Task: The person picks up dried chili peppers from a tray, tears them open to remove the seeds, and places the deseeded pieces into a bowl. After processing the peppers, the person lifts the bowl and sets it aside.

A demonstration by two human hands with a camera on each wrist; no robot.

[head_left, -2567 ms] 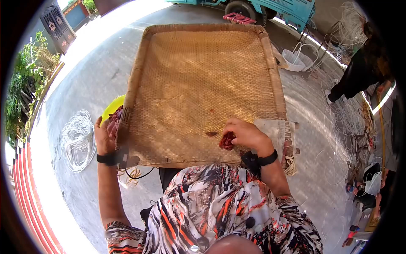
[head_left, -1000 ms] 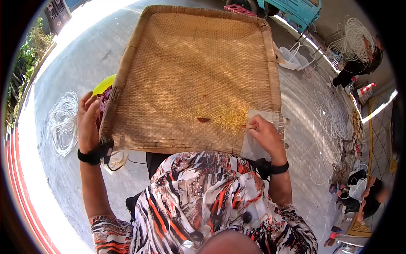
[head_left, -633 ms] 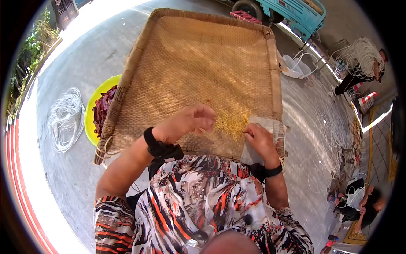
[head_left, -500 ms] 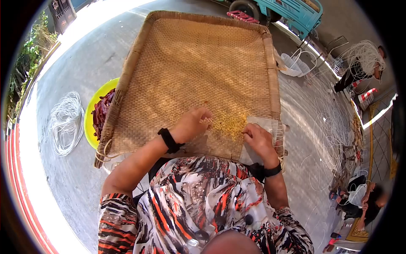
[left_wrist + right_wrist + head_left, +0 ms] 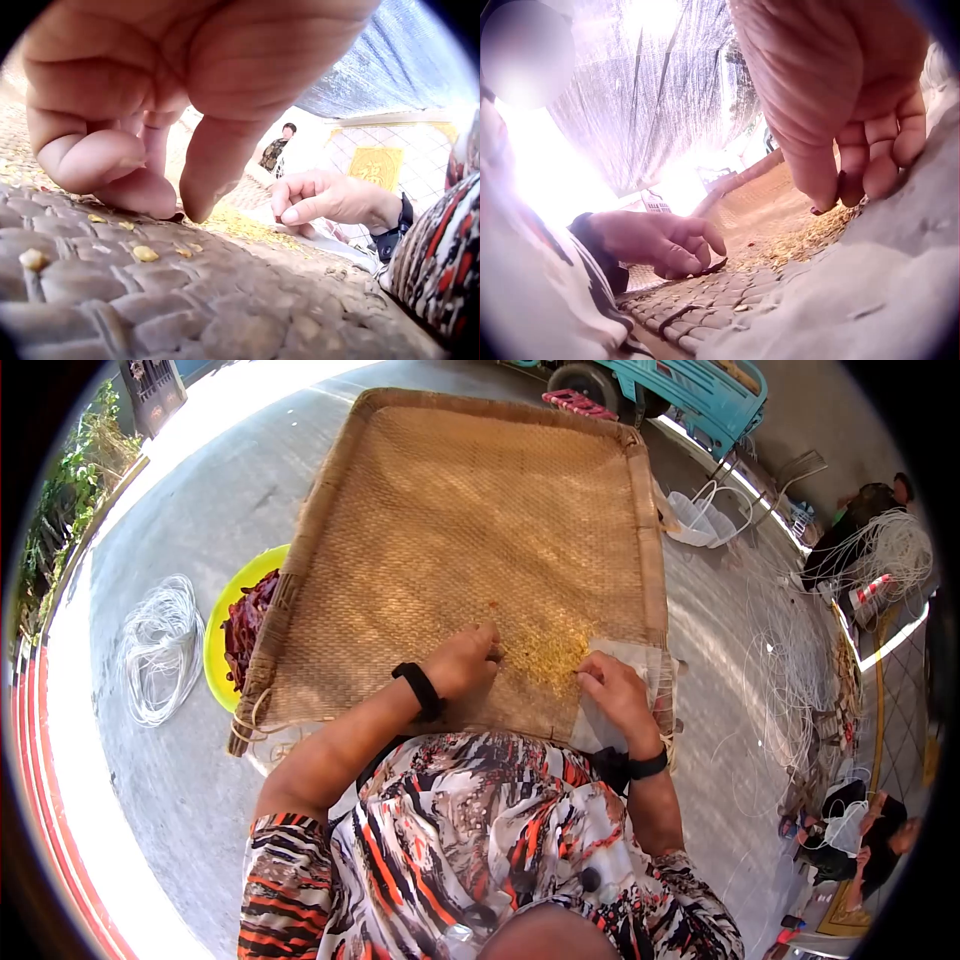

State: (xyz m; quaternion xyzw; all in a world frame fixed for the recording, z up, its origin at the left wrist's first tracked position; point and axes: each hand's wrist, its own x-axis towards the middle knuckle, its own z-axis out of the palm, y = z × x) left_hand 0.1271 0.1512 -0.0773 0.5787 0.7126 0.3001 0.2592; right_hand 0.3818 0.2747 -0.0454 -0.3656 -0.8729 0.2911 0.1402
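A large woven tray (image 5: 480, 510) lies in front of the person, with yellow seeds (image 5: 545, 652) scattered near its lower right. My left hand (image 5: 465, 662) is down on the weave left of the seeds; its thumb and fingers pinch a dark red dried piece (image 5: 714, 266). At the seeds' right side, my right hand (image 5: 615, 688) is over a pale sheet (image 5: 597, 732), with a small dark red bit (image 5: 817, 211) between thumb and fingertip. Beside the tray's left rim, dark red dried pieces (image 5: 248, 622) fill a yellow-green bowl (image 5: 213, 660), partly hidden by the rim.
Coiled white strands (image 5: 160, 650) lie on the floor at left. A white basket (image 5: 700, 520) stands beyond the tray's right side, and a teal vehicle (image 5: 700, 400) at the top. Loose strands and two other people (image 5: 850, 540) are at right.
My left hand has moved from beside the bowl to the tray's lower middle. My right hand has shifted right to the pale sheet, and the red cluster it held is out of sight.
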